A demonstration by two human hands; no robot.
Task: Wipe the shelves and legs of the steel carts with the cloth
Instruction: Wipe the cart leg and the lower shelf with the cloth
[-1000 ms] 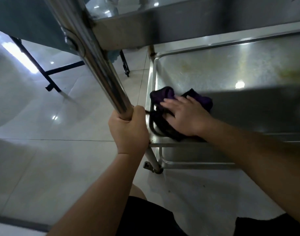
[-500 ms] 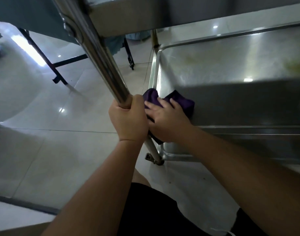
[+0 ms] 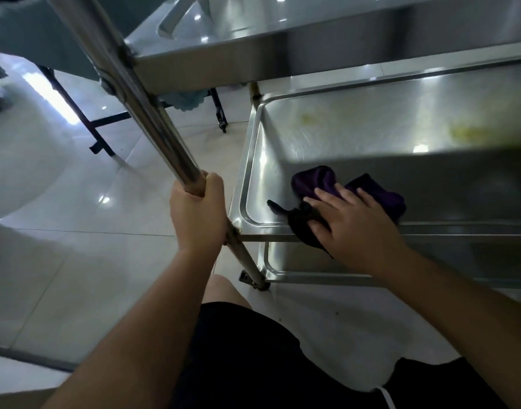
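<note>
Left grip: left hand (image 3: 198, 215) wrapped tight round the near-left leg (image 3: 153, 122) of the steel cart, just above the middle-shelf joint — same hold as a second ago, bracing.
Right grip: right hand (image 3: 352, 224) flat, fingers straight and spread, pressing down on the cloth (image 3: 327, 180); nothing pinched.
Cloth: dark purple, bunched; mostly on the middle shelf (image 3: 356, 128) near its near-left corner, one dark fold draped over the near rim and hanging below.
Change: half a second ago pressed hard into the left corner beside the leg; now shifted right, away from the corner — a back-and-forth stroke along the near edge.
Shelf state: yellowish smears visible on the far half, one near the far-left corner, one further right; neither touching the cloth.
Meaning for task: near-left corner likely covered; far half of this shelf judged not yet done. Legs, top shelf (image 3: 312, 33) and bottom shelf (image 3: 297, 261) — cannot tell.
Next: longer reach toward the far smears probably needed.
Risk: hanging fold could snag on the rim.
</note>
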